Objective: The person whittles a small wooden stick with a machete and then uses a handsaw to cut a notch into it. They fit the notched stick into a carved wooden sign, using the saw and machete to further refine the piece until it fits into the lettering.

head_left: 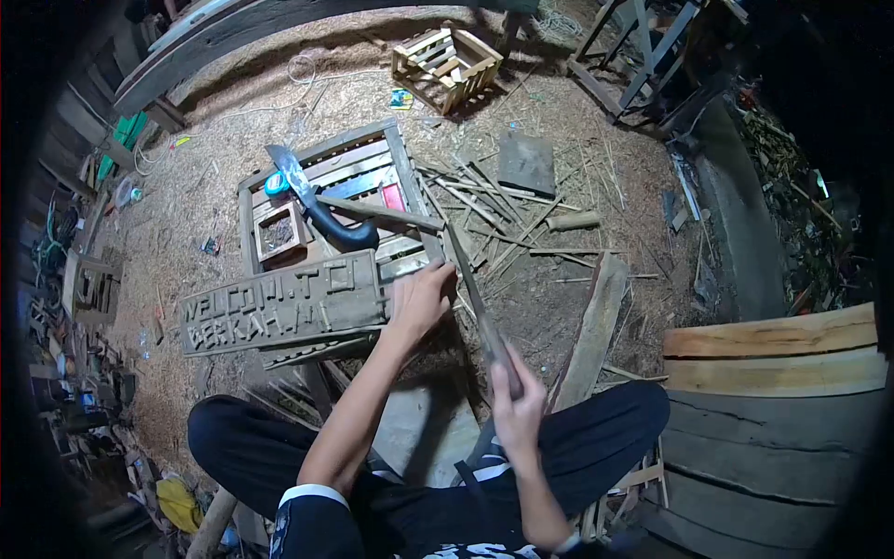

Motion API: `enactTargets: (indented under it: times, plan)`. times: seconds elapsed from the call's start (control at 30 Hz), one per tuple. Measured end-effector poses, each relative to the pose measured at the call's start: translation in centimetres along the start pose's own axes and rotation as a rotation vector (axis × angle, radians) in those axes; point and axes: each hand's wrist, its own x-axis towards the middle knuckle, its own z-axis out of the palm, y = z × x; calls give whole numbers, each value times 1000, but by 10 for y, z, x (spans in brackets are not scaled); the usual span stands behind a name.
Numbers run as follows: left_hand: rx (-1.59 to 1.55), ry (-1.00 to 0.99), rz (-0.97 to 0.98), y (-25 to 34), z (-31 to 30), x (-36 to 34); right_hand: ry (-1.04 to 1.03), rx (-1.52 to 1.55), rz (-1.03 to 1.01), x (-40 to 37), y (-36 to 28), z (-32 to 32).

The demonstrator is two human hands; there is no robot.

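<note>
My right hand (pixel 518 399) is wrapped round the handle end of a long, tapering handsaw (pixel 477 312), whose blade slants away to the upper left. My left hand (pixel 424 296) is closed beside the blade, over the edge of a slatted wooden frame (pixel 403 154); what its fingers press on is hidden. Left of it lies a carved wooden sign (pixel 284 303) with raised letters. A machete with a black handle (pixel 337 228) rests on the frame, and a thin wooden strip (pixel 382 213) runs from it towards the saw's tip.
A blue tape measure (pixel 277 184) and small wooden box (pixel 279 233) sit on the frame. Beyond stand a slatted crate (pixel 447 67) and a long bench (pixel 251 28). Thin sticks (pixel 494 200) and a plank (pixel 594 321) lie to the right, with boards (pixel 773 373) lower down.
</note>
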Motion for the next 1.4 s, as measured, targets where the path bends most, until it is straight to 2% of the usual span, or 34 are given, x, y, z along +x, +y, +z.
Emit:
enactTargets:
  times: [0.07,0.13,0.2,0.27,0.33,0.37,0.47,0.57,0.7,0.83,0.97,1.0,1.07,1.13,1.17,1.23,1.27,1.33,1.4]
  plan:
    - [6,-42,6,5,2,-1,-67,1,118,41,-14,11]
    - [-59,55,5,2,2,0,-76,12,131,36,-4,8]
    - [-51,27,-16,3,3,3,-6,16,-70,-3,2,-6]
    - [-4,-15,-16,7,-2,-2,-6,-43,-123,21,-2,5]
    - [-13,-38,-34,8,-3,-1,-89,-38,34,45,-13,13]
    - [-21,-6,-22,5,-2,0,-103,-45,78,30,-9,3]
    - [-16,-6,-27,4,-1,-1,-21,17,31,-7,3,-10]
    - [-10,-56,-43,7,-4,0,-79,-10,83,43,-8,14]
    - [-39,29,-19,3,2,-2,-29,-21,1,-7,9,-12]
    - [-1,-17,-35,9,-2,-2,-37,-23,133,20,4,0]
    - [-9,0,-34,5,0,0,6,-78,-107,-3,-9,-5]
    - [-10,-11,-43,3,2,-5,3,-79,-93,2,-7,-3]
    - [11,-55,-32,3,1,-1,-97,-36,92,42,-14,11]
    - [-6,5,-8,4,3,-5,-94,-74,21,48,-2,16]
    - [-30,62,8,1,4,-2,-59,-50,-40,28,5,8]
    - [-22,21,-23,3,3,2,13,-63,-97,-13,22,-10]
    - [-5,-30,-49,5,2,-1,14,-68,-85,-5,8,-6]
    - [-16,-9,-32,7,0,-2,-75,-86,8,38,-20,12]
    - [-41,48,-2,0,5,-2,-86,-85,67,42,-10,16]
